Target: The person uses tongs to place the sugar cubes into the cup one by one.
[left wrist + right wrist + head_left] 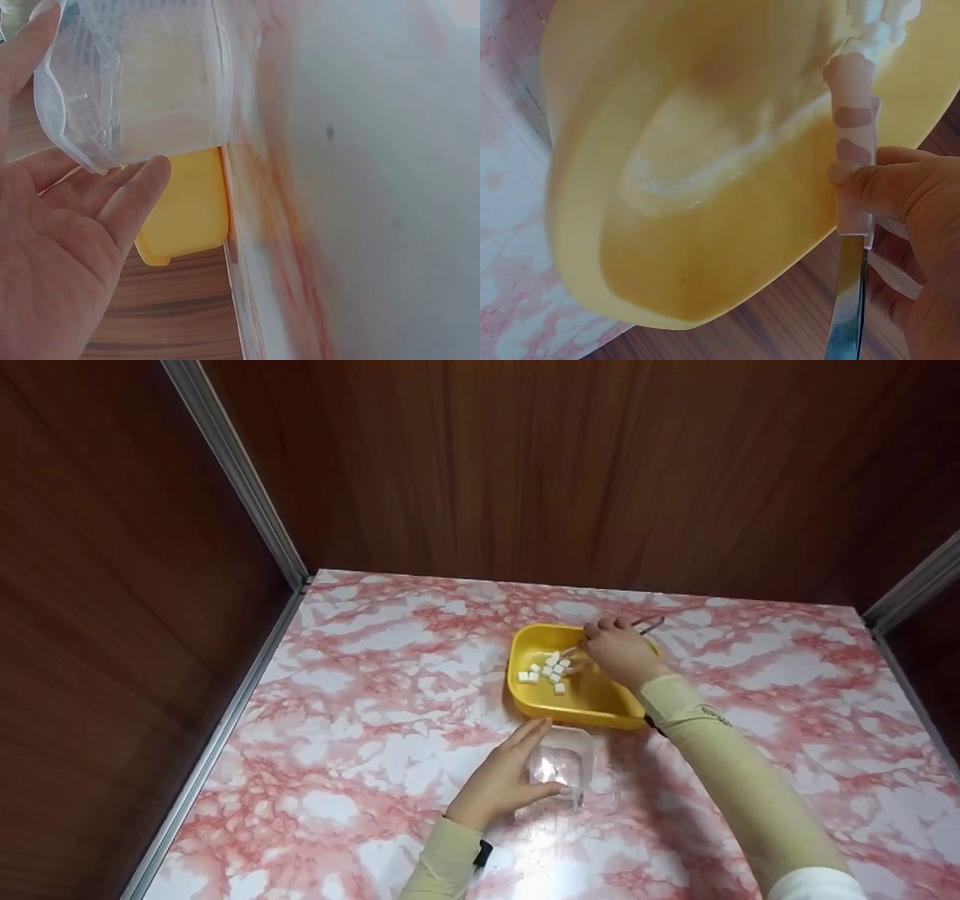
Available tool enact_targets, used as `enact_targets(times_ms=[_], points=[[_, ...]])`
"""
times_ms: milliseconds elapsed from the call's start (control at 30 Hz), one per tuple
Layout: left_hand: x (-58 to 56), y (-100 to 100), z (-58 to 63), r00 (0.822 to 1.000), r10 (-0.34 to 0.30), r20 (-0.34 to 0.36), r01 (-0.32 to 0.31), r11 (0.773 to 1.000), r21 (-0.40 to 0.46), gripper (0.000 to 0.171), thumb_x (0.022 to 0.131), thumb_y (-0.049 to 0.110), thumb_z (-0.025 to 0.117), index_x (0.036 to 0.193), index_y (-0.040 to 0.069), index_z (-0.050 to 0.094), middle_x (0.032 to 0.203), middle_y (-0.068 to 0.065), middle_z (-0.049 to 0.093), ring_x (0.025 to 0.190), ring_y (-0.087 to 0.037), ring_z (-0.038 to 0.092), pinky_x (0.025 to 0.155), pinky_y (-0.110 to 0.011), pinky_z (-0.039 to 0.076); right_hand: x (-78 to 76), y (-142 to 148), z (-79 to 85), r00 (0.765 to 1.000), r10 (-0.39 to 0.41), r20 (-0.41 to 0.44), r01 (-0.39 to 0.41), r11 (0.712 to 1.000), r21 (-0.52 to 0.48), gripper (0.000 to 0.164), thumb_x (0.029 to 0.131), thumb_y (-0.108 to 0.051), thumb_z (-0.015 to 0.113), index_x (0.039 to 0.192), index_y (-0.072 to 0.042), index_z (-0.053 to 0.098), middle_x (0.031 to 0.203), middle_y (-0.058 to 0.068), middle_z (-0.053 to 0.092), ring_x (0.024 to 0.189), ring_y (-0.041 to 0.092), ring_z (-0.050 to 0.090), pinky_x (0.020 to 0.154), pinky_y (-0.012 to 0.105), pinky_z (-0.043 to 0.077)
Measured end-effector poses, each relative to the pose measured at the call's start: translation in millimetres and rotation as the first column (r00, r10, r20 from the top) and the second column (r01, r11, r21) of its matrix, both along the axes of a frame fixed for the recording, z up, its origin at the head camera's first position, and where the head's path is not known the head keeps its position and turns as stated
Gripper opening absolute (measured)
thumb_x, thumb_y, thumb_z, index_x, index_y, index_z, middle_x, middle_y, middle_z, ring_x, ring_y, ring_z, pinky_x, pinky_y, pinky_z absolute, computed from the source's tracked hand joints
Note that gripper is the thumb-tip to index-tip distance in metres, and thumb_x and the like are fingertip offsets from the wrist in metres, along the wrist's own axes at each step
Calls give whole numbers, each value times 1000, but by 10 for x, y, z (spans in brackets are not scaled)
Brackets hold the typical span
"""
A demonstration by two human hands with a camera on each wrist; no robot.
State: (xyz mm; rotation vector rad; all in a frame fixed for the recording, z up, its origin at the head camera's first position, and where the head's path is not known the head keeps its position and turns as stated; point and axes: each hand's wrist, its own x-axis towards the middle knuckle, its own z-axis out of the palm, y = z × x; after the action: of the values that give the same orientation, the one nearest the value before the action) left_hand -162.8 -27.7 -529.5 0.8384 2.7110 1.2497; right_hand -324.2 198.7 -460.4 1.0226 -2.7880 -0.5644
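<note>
Tongs (853, 135) pinched in our right hand (622, 654) face cubes (555, 670) in the tub (577, 715), our left hand (504, 778) gripping a cup (561, 763) alongside.

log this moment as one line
right hand: holds pink-tipped metal tongs | left hand: holds clear square plastic container | small white cubes: inside yellow rectangular plastic tub

- Tub (570, 715) on table (360, 675); cubes (553, 670) in its left half.
- Tongs (652, 626) in right hand (621, 652), over tub; tips beside cubes.
- Container (583, 750) on table, before tub; left hand (501, 780) at its left.
- Panel (540, 472) behind table.
</note>
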Motion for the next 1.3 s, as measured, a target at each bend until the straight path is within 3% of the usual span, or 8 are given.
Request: enact_targets(times_ms=[500,933,1300], points=[[-6,3,-19,1000,-4,1,4,1000,-9,93,80,46,74,152,13,27,155,-7,25,136,-23,32,109,-35,31,30,31,-20,998,43,-46,-48,991,-122,17,82,-5,71,97,-11,74,93,10,58,89,33,55,79,48,42],[1,10,-10,1000,-5,-17,5,1000,8,93,80,45,75,152,13,27,155,-9,26,135,-25,34,109,-36,31,32,21,-35,999,21,-37,-25,996,-91,17,83,-6,71,98,-12,73,95,11,57,91,33,55,80,49,42],[9,2,-14,1000,-5,-12,5,1000,4,92,80,46,75,152,13,27,155,-8,25,135,-24,34,109,-35,32,48,15,-47,999,25,-27,-28,992,-121,18,80,-5,74,96,-13,76,93,10,59,87,32,55,78,48,41]])
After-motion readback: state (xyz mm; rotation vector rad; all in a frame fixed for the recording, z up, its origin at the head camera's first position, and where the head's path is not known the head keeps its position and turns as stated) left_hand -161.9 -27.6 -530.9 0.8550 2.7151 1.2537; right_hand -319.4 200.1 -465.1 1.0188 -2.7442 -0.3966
